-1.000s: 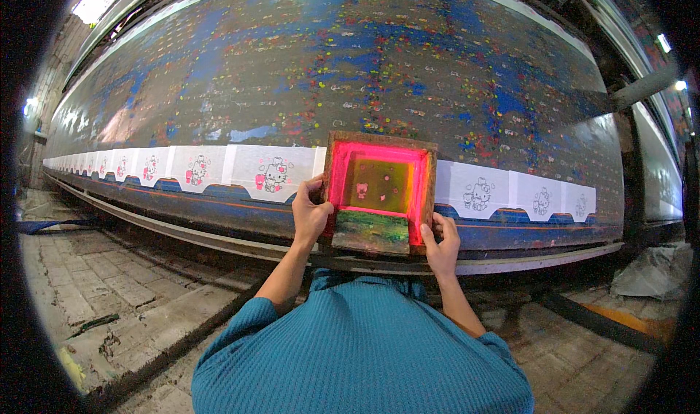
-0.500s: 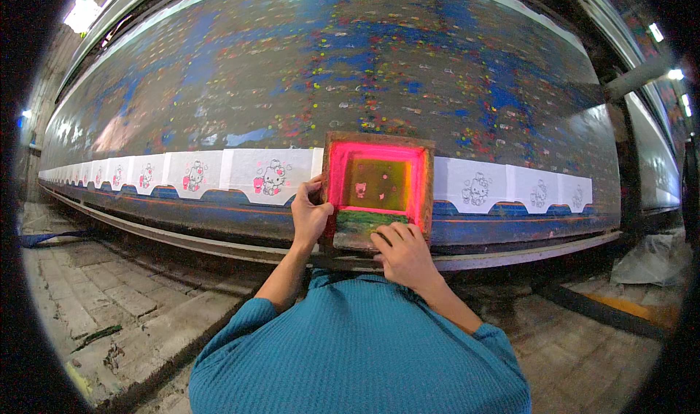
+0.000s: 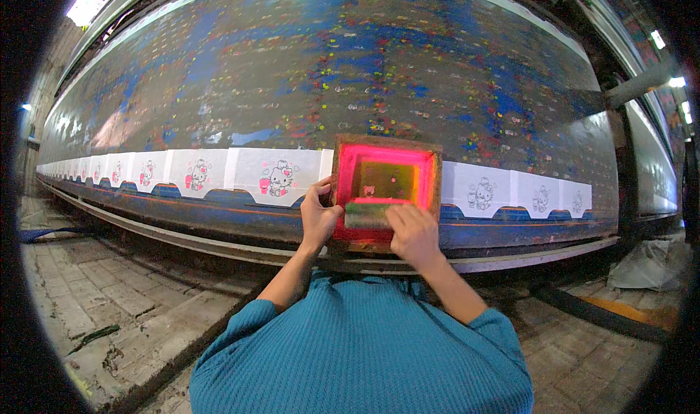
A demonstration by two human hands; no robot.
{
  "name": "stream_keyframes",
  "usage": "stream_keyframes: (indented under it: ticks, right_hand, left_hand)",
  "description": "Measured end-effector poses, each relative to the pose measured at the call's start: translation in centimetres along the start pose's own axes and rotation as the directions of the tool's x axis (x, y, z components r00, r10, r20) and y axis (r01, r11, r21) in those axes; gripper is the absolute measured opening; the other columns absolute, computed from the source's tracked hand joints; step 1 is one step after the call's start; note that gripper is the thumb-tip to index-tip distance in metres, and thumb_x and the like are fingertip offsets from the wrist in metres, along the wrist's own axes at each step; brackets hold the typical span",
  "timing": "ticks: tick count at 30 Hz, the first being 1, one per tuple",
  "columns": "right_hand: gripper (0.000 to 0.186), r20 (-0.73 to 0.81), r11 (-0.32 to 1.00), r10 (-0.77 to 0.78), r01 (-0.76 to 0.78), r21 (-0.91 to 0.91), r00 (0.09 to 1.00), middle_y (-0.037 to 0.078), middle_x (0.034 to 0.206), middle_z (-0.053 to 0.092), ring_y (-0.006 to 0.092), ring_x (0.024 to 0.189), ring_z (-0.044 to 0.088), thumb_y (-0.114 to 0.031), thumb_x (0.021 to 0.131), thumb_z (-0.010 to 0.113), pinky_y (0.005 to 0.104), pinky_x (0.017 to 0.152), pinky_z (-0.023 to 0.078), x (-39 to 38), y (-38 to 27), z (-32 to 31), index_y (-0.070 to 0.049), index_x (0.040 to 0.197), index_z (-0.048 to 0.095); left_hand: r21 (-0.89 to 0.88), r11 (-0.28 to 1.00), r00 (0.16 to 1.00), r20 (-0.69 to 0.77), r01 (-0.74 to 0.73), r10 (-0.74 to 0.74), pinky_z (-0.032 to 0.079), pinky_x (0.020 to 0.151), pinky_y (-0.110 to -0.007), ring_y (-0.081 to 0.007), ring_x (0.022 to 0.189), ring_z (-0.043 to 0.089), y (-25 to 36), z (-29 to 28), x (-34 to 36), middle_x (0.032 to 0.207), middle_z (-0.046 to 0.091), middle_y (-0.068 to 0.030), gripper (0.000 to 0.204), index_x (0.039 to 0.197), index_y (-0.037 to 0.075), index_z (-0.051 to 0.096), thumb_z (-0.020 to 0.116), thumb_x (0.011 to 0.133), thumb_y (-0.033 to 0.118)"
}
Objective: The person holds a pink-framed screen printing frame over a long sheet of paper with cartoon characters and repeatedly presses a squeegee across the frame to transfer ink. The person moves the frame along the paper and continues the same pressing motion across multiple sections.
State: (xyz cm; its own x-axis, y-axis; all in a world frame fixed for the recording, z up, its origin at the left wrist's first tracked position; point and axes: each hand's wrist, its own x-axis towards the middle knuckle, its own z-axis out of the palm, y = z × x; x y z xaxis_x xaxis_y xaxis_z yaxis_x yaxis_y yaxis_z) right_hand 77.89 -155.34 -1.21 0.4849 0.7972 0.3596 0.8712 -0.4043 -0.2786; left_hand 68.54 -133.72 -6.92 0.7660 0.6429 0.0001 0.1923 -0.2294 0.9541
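The right hand (image 3: 417,235), gripping the green block (image 3: 367,215), has just moved it up inside the pink-stained wooden frame (image 3: 390,142) — so it's now by the yellowish window (image 3: 390,175) — while the left hand (image 3: 319,218) holds the frame's left side over the white strip (image 3: 458,177).

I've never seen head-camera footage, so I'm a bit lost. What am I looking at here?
There's no robot, just a person in a blue top working bare-handed. A wide fisheye camera on their head looks down, so straight edges bend. The left hand holds the left side of a wooden frame, pink inside. The right hand grips a green-stained block within it. Along the near edge of the long, paint-spattered table runs a row of white printed pieces.
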Motion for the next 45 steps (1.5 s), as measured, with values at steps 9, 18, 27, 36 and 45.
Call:
stream_keyframes:
  ticks: [9, 18, 27, 36, 45]
  right_hand:
    - [0.027, -0.05, 0.996, 0.072, -0.069, 0.057, 0.996, 0.013, 0.095, 0.072, 0.0323, 0.095, 0.069, -0.001, 0.069, 0.06, 0.0444, 0.08, 0.053, 9.1, 7.2, 1.0, -0.005, 0.094, 0.07]
    - [0.028, 0.061, 0.998, 0.06, -0.06, 0.001, 0.996, 0.009, 0.101, 0.069, 0.0282, 0.095, 0.066, -0.01, 0.072, 0.063, 0.0427, 0.083, 0.051, 0.2, -0.3, -0.2, -0.004, 0.099, 0.067]
    - [0.056, -0.124, 0.868, 0.489, -0.468, 0.166, 0.863, 0.021, 0.121, 0.064, 0.0416, 0.119, 0.056, -0.026, 0.087, 0.077, 0.0486, 0.103, 0.044, -5.6, 0.2, -2.4, 0.005, 0.13, 0.059]
    - [0.046, -0.046, 0.553, 0.777, -0.646, 0.525, 0.627, 0.022, 0.108, 0.064, 0.038, 0.103, 0.063, -0.031, 0.095, 0.072, 0.0435, 0.093, 0.05, -10.9, 7.5, -3.3, 0.008, 0.117, 0.064]
    - [0.031, -0.091, 0.616, 0.755, -0.655, 0.437, 0.649, 0.014, 0.092, 0.062, 0.0291, 0.086, 0.062, -0.024, 0.093, 0.074, 0.0388, 0.079, 0.05, -17.2, 19.8, -10.8, 0.002, 0.11, 0.069]
  left_hand:
    - [-0.194, 0.981, 1.0, 0.015, 0.003, -0.001, 0.05, 0.1, -0.034, -0.0221, 0.117, 0.063, -0.6, 0.2, -0.1, 0.135, 0.062, -0.0202, 0.048, 0.119, -0.008, 0.057, 0.067, 0.073, -0.011]
    - [-0.091, 0.995, 0.999, -0.002, 0.037, -0.038, 0.049, 0.101, -0.034, -0.0248, 0.116, 0.065, 0.4, 0.1, 0.1, 0.131, 0.066, -0.0187, 0.048, 0.12, -0.008, 0.057, 0.065, 0.072, -0.011]
    - [-0.126, 0.99, 0.998, 0.004, 0.064, -0.064, 0.048, 0.102, -0.033, -0.022, 0.117, 0.064, 1.5, 0.4, -0.1, 0.129, 0.066, -0.0165, 0.045, 0.117, -0.007, 0.058, 0.063, 0.073, -0.013]
    - [-0.28, 0.958, 0.998, -0.001, -0.057, 0.059, 0.047, 0.108, -0.037, -0.0261, 0.126, 0.058, 5.2, 6.2, -2.0, 0.141, 0.054, -0.0185, 0.043, 0.119, -0.007, 0.054, 0.063, 0.077, -0.015]
    - [-0.158, 0.975, 0.987, 0.005, -0.157, 0.16, 0.049, 0.101, -0.034, -0.0232, 0.119, 0.06, 7.4, 21.7, -5.5, 0.137, 0.055, -0.0195, 0.042, 0.117, -0.005, 0.05, 0.063, 0.078, -0.013]
